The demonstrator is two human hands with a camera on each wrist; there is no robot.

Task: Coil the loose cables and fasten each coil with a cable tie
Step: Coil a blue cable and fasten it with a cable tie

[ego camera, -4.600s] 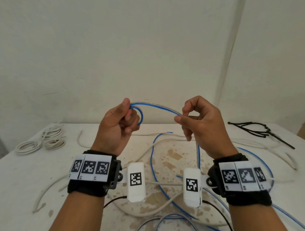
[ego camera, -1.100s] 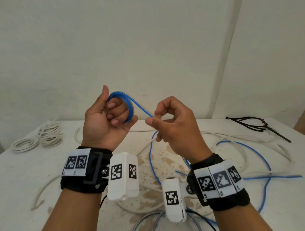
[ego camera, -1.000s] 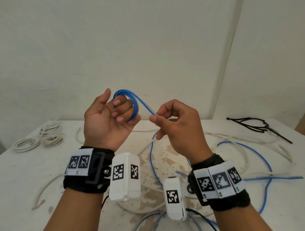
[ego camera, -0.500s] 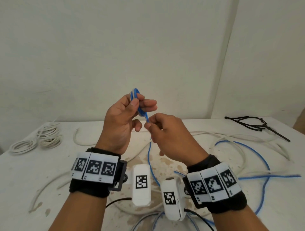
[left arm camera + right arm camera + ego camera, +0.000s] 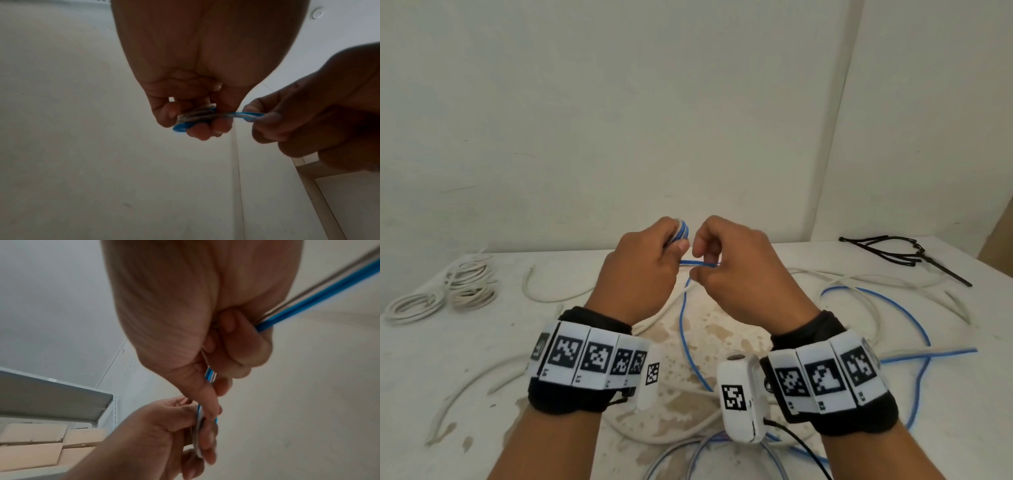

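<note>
Our left hand (image 5: 640, 270) pinches a small coil (image 5: 193, 117) of the blue cable (image 5: 683, 335) between thumb and curled fingers, holding it above the table (image 5: 421, 359). Our right hand (image 5: 736, 274) grips the same cable just beside the coil, thumb and forefinger clenched on the short span that bridges the two hands. Compared with half a second ago, both hands sit lower and closer together, and the coil, which a second ago stood open around the left fingers, is now flattened into a tight stack of turns. We judge that another turn has just been laid on and the right hand is set to draw up more slack. Most of the blue cable remains loose, trailing down from the right hand and looping across the table to the right. White cables (image 5: 866, 281) also lie uncoiled there, while two white coils (image 5: 465, 284) rest at far left. The black cable ties (image 5: 893, 250) lie at far right, well apart from both hands, so no tie is yet in use on this coil.
</note>
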